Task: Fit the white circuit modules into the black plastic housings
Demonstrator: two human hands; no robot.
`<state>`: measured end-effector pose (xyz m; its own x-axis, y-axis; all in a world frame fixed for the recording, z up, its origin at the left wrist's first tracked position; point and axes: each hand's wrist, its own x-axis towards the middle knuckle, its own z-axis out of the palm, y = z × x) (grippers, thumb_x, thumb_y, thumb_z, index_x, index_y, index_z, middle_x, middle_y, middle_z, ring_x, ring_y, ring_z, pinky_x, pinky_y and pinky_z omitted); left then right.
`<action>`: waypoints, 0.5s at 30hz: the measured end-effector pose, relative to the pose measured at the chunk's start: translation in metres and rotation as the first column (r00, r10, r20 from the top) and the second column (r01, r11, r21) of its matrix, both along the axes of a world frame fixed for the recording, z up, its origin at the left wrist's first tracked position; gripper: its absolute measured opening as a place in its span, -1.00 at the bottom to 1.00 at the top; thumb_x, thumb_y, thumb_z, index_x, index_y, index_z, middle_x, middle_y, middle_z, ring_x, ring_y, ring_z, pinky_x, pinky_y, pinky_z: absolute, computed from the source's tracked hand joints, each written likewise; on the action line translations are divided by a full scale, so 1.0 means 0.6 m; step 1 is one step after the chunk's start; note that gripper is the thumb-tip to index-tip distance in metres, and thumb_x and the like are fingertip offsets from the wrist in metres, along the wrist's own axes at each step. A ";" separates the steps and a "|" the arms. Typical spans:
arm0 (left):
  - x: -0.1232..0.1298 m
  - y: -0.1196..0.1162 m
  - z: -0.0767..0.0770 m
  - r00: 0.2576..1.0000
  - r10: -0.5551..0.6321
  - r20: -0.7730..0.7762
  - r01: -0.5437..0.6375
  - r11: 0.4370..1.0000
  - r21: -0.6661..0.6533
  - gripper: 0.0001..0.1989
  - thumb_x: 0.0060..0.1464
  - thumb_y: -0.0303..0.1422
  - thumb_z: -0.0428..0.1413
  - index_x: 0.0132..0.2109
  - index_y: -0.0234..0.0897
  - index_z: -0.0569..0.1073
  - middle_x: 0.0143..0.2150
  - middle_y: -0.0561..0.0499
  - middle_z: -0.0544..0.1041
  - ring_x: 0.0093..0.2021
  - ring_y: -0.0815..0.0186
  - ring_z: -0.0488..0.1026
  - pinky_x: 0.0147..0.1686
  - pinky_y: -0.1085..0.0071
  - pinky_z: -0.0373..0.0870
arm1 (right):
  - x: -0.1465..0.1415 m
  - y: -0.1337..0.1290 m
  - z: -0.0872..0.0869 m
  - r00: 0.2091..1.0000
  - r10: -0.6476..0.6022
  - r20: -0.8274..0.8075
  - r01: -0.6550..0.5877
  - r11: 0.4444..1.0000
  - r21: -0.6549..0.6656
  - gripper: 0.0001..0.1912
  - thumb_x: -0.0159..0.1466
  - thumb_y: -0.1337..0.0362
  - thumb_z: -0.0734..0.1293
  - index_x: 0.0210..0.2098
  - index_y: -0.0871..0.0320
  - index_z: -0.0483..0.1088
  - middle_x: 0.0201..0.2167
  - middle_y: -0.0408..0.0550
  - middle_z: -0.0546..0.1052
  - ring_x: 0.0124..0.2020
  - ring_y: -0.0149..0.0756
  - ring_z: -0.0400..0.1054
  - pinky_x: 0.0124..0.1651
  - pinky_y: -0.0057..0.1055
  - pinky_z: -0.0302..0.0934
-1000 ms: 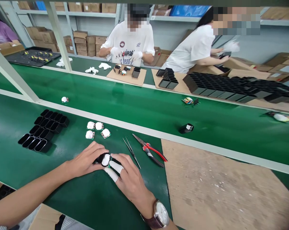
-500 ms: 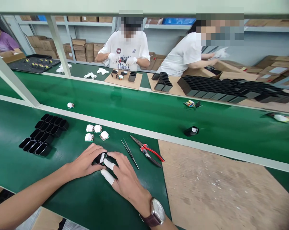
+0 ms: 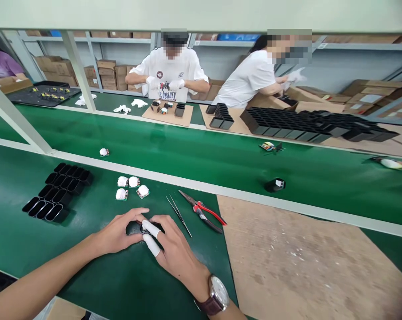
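Observation:
Between my hands is a small black plastic case (image 3: 133, 228), its open end turned toward my right hand and partly covered by fingers. My left hand (image 3: 116, 231) curves round it, thumb on the near side and index finger arched on the far side. White finger cots cover the thumb and one finger of my right hand (image 3: 176, 244). The covered fingertip presses at the case's opening, over a barely visible circuit board. Several white-topped circuit boards (image 3: 122, 194) lie beyond my left hand. Tweezers (image 3: 179, 216) and red-handled pliers (image 3: 201, 209) lie to the right.
Rows of empty black cases (image 3: 56, 193) stand at left. A cardboard sheet (image 3: 287, 266) covers the bench at right. Across a pale rail runs a green belt (image 3: 194, 153), carrying a filled case (image 3: 275, 185) and loose boards. Co-workers sit opposite; a slanted post (image 3: 21, 115) rises at left.
My left hand's fingers have loosened and arched higher, and the case's opening is now more covered by my right hand. On the belt, the case and a white-topped board have shifted right.

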<state>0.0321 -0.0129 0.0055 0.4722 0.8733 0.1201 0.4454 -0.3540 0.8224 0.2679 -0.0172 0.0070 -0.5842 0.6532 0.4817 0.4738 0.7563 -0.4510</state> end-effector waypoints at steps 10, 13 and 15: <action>-0.003 -0.003 0.001 1.000 0.002 -0.030 0.000 0.998 0.062 -0.37 0.33 -0.33 0.21 0.42 -0.03 0.16 0.13 0.00 0.63 0.18 0.18 0.58 0.24 0.15 0.48 | 0.019 0.020 0.005 0.997 -0.070 0.035 0.065 0.992 0.107 -0.60 0.50 0.30 0.26 0.31 0.10 0.32 0.06 0.12 0.52 0.00 -0.10 0.43 -0.01 -0.14 0.43; -0.003 -0.003 0.004 0.999 0.026 -0.030 -0.023 0.995 0.100 -0.34 0.31 -0.34 0.23 0.43 -0.04 0.14 0.13 0.00 0.64 0.18 0.18 0.58 0.23 0.16 0.50 | 0.043 0.040 -0.016 0.936 -0.349 0.045 0.335 0.924 0.185 -0.51 0.51 0.23 0.25 0.38 0.22 0.23 0.04 0.23 0.51 0.01 0.04 0.44 0.01 -0.01 0.43; -0.004 -0.003 0.007 0.998 0.028 -0.048 -0.023 0.994 0.108 -0.33 0.31 -0.35 0.23 0.44 -0.03 0.14 0.13 0.01 0.64 0.18 0.19 0.59 0.21 0.18 0.52 | 0.057 0.053 -0.030 0.878 -0.465 0.115 0.426 0.867 0.259 -0.57 0.50 0.28 0.22 0.31 0.29 0.30 -0.05 0.27 0.53 -0.05 0.10 0.45 -0.06 0.05 0.42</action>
<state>0.0297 -0.0147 0.0098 0.4579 0.8683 0.1909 0.4948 -0.4273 0.7567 0.3018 0.0146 -0.0109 -0.3406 0.7522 0.5641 0.8372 0.5157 -0.1821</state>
